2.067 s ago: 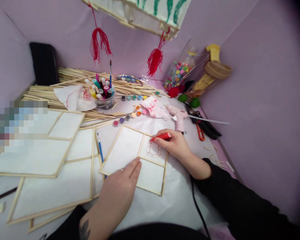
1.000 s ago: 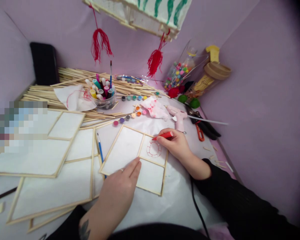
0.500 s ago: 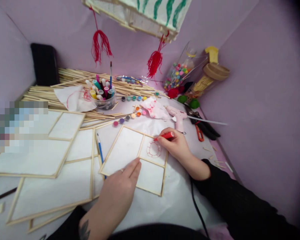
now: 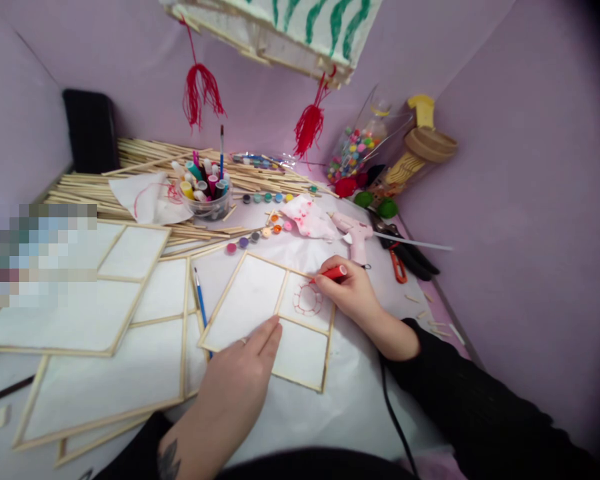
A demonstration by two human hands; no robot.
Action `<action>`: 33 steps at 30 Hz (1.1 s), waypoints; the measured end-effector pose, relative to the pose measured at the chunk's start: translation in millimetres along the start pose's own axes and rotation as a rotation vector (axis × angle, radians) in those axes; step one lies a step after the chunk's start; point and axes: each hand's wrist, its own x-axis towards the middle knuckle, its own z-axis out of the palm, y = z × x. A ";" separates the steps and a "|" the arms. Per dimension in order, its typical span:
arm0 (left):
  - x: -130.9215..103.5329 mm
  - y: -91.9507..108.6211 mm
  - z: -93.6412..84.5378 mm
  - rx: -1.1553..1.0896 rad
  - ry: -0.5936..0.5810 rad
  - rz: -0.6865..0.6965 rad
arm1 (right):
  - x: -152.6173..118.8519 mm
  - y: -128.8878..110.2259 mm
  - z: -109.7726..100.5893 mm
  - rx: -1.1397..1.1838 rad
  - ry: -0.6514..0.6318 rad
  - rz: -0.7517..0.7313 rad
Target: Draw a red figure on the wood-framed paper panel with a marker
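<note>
A wooden-stick frame backed with white paper (image 4: 303, 353) lies on the table, split by thin sticks into three panels. Red lines form a round drawing (image 4: 307, 299) in its upper right panel. My right hand (image 4: 353, 290) grips a red marker (image 4: 335, 273), its tip at the top of that drawing. Flat on the frame's lower left part rests my left hand (image 4: 245, 373), fingers stretched out, the fingertips at the point where the sticks meet. A blue paintbrush (image 4: 201, 298) lies just left of the frame, partly under its corner.
More papered frames (image 4: 105, 373) overlap on the left. Behind are a tub of markers (image 4: 207, 200), small paint pots (image 4: 255, 237), many wooden sticks (image 4: 260, 177) and a pink glue gun (image 4: 360, 237). Pliers (image 4: 410, 250) lie at right. A lantern with red tassels (image 4: 309, 127) hangs above.
The red marker and my right hand have shifted very slightly along the top of the round drawing. My left hand and the frame stay in place.
</note>
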 end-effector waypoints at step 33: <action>1.6 0.2 -3.4 -0.024 -0.052 -0.020 | 0.2 0.1 2.9 0.015 0.023 0.074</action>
